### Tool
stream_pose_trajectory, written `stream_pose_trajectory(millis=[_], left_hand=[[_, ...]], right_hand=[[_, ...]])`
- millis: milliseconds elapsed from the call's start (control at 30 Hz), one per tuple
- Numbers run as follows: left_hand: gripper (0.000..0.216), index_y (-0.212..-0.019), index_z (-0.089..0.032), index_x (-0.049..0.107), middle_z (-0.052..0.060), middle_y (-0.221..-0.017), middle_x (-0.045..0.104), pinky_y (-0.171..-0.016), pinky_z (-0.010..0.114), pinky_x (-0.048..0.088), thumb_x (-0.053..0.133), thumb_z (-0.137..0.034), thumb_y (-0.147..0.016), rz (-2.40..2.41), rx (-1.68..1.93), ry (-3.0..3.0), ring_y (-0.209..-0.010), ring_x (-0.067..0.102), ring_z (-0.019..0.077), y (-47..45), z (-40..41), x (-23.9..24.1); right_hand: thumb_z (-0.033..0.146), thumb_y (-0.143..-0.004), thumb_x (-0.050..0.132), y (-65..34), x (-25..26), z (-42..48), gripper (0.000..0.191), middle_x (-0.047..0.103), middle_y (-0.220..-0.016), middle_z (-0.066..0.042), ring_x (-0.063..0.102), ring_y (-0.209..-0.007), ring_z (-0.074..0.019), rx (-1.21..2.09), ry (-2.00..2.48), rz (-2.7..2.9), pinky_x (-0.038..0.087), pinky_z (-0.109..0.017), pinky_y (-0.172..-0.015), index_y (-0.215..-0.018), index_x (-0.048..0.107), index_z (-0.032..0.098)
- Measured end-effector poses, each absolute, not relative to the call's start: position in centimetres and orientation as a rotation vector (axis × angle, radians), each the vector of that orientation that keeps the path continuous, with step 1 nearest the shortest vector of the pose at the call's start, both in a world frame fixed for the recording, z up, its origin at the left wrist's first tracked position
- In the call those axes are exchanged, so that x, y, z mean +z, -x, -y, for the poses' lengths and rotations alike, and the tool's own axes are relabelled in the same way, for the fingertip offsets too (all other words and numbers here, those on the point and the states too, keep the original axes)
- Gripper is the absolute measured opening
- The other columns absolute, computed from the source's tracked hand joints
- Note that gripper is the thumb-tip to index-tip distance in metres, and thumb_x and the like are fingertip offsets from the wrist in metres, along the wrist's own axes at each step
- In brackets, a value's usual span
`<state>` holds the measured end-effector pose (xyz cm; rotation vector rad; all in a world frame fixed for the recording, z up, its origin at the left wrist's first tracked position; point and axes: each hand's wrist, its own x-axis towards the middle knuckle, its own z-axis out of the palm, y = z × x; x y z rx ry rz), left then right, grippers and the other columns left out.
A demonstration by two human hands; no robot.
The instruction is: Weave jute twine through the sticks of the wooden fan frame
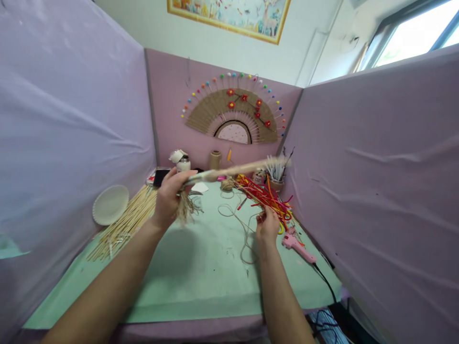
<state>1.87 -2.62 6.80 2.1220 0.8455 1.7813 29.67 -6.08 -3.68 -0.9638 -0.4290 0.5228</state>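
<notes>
Gripping a twine-wrapped stick (236,170) in our left hand (168,196), we hold it up over the tabletop (201,267) with its far end reaching toward the cup of sticks (276,177) at the back; loose frayed twine (184,208) hangs from under that fist. Our right hand (267,227) is lower, fingers pinched shut on what looks like the strand of twine (244,224) that loops across the tabletop, just beside the pile of red and yellow pipe cleaners (267,196). We judge the wrapping well along: most of the stick's length looks covered, though blur hides the detail, and the loose tails are not yet trimmed or fixed. A pink glue gun (297,246) lies near our right wrist. A bundle of bare skewers (125,222) and a paper plate (110,204) sit to the left, untouched, and a finished fan (233,114) hangs on the back wall.
</notes>
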Motion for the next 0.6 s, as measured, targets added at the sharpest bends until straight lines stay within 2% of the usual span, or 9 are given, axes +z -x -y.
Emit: stream_pose_trajectory(millis=[33, 100, 267, 333, 433, 600], left_hand=[[0.026, -0.105, -0.025, 0.069, 0.005, -0.116, 0.069, -0.112, 0.041, 0.028, 0.055, -0.037, -0.087, -0.816, 1.793, -2.175, -0.115, 0.058, 0.0229, -2.1, 2.8, 6.1], [0.022, -0.098, -0.025, 0.069, 0.006, -0.116, 0.070, -0.112, 0.041, 0.027, 0.054, -0.036, -0.088, -0.783, 1.759, -2.198, -0.118, 0.057, 0.0230, -2.8, 3.1, 4.7], [0.034, -0.108, -0.022, 0.062, 0.005, -0.106, 0.070, -0.095, 0.032, 0.044, 0.062, -0.042, -0.081, -1.011, 1.670, -1.831, -0.103, 0.061, 0.0218, -4.3, 3.2, 3.4], [0.037, -0.109, -0.020, 0.061, 0.004, -0.101, 0.069, -0.092, 0.030, 0.045, 0.065, -0.041, -0.079, -0.983, 1.676, -1.704, -0.097, 0.062, 0.0202, -4.3, 2.9, 3.8], [0.038, -0.112, -0.019, 0.059, 0.004, -0.106, 0.067, -0.091, 0.030, 0.046, 0.065, -0.038, -0.079, -0.786, 1.697, -1.634, -0.097, 0.061, 0.0190, -3.9, 2.2, 4.4], [0.043, -0.111, -0.018, 0.062, 0.005, -0.102, 0.068, -0.085, 0.032, 0.049, 0.070, -0.041, -0.076, -0.622, 1.790, -1.664, -0.091, 0.062, 0.0195, -2.9, 0.7, 4.5]], right_hand=[[0.040, -0.069, 0.059, -30.1, -3.8, 6.0, 0.021, 0.045, -0.058, 0.008, 0.043, -0.050, -0.0090, 0.498, 0.978, 0.416, 0.037, -0.022, -0.050, -0.075, 0.048, 0.024], [0.038, -0.066, 0.062, -30.4, -4.1, 6.1, 0.021, 0.046, -0.058, 0.008, 0.043, -0.051, -0.0091, 0.520, 1.026, 0.402, 0.036, -0.022, -0.050, -0.074, 0.049, 0.023], [0.035, -0.063, 0.065, -30.0, -4.2, 6.4, 0.020, 0.053, -0.066, 0.005, 0.048, -0.058, -0.0095, 0.620, 1.116, 0.428, 0.037, -0.021, -0.052, -0.074, 0.056, 0.022], [0.037, -0.065, 0.064, -30.0, -4.2, 6.5, 0.020, 0.055, -0.067, 0.005, 0.050, -0.058, -0.0099, 0.588, 1.121, 0.431, 0.038, -0.022, -0.053, -0.075, 0.056, 0.022], [0.039, -0.068, 0.061, -30.4, -4.3, 6.4, 0.019, 0.055, -0.066, 0.006, 0.050, -0.056, -0.0099, 0.532, 1.130, 0.408, 0.038, -0.022, -0.053, -0.075, 0.053, 0.022], [0.034, -0.072, 0.057, -31.3, -4.7, 6.0, 0.015, 0.052, -0.062, 0.007, 0.047, -0.051, -0.0083, 0.473, 1.010, 0.253, 0.035, -0.020, -0.048, -0.074, 0.049, 0.022]])
